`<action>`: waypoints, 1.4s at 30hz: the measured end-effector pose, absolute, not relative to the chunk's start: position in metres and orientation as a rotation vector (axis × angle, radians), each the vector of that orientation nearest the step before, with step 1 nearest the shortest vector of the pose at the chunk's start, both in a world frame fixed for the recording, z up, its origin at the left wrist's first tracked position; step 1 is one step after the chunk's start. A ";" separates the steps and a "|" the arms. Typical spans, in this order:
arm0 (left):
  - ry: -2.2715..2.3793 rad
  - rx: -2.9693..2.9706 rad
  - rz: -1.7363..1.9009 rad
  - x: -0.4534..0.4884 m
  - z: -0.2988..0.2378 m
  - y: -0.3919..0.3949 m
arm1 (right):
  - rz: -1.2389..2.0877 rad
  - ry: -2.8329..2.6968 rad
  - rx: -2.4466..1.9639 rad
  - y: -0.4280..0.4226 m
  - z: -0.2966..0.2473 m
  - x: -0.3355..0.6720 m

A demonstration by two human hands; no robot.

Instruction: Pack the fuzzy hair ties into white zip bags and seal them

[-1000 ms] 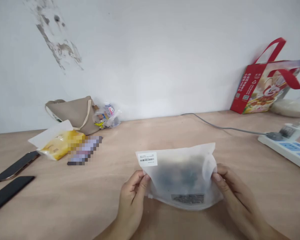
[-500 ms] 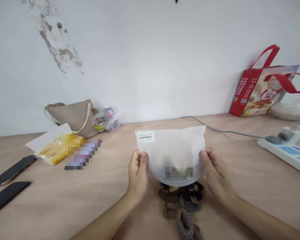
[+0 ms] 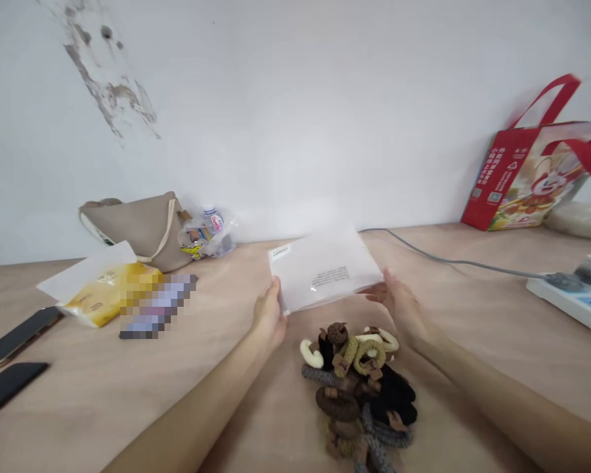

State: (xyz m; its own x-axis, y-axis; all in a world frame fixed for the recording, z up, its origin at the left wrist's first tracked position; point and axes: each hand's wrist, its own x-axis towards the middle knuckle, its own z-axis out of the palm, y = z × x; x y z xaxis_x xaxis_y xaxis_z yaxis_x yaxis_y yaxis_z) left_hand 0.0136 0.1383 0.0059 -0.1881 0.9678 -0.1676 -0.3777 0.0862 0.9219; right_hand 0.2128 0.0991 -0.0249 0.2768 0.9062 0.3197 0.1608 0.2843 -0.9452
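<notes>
A frosted white plastic bag [image 3: 325,263], with a barcode label at its far left corner and dark print near the middle, is held tilted above the table between both hands. My left hand [image 3: 270,315] pinches its near left corner. On the right side, my right hand [image 3: 396,299] grips the edge with the thumb on top and the fingers partly under it. A pile of hair ties [image 3: 362,387] in black, brown, grey, tan and cream lies on the table just nearer than the bag, between my forearms.
To the left lie two dark phones [image 3: 22,335], a yellow packet [image 3: 111,295] and a blurred-out purple item [image 3: 160,305]. A beige bag [image 3: 132,223] and a clear bag with a bottle [image 3: 211,230] stand by the wall. On the right are a red shopping bag [image 3: 517,171], a power strip [image 3: 571,295] and its grey cable [image 3: 433,257].
Both hands have moved the plastic bag away from me and tipped it flatter, with its right side turning. The pile of hair ties, mostly covered before, now shows fully.
</notes>
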 end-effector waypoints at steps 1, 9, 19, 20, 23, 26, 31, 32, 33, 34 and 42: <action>1.154 0.675 1.385 0.014 0.005 0.141 | 0.775 -1.233 -1.185 0.103 -0.029 0.212; 1.163 0.628 1.172 0.020 -0.003 0.113 | 1.187 -1.555 -1.036 0.077 -0.033 0.203; 1.155 0.645 1.075 0.004 0.000 0.062 | 1.385 -1.690 -0.881 0.034 -0.017 0.193; 1.153 0.648 1.068 0.002 0.000 0.059 | 1.399 -1.687 -0.867 0.030 -0.016 0.191; 1.162 0.679 1.032 -0.006 0.001 0.053 | 1.427 -1.583 -0.883 0.019 -0.019 0.193; 1.180 0.814 1.009 -0.015 0.001 0.056 | 1.278 -1.336 -1.054 0.019 -0.029 0.204; 1.261 1.115 1.050 -0.023 -0.004 0.068 | 0.936 -1.190 -1.280 0.036 -0.044 0.226; 1.307 1.181 1.082 -0.024 -0.005 0.068 | 0.913 -1.197 -1.303 0.038 -0.045 0.228; 1.353 1.235 1.125 -0.025 -0.006 0.068 | 0.892 -1.204 -1.329 0.040 -0.045 0.229; 1.390 1.264 1.176 -0.025 -0.007 0.067 | 0.873 -1.211 -1.355 0.040 -0.045 0.229; 1.449 2.018 1.035 -0.025 -0.005 0.051 | 0.753 -1.263 -1.439 0.042 -0.033 0.220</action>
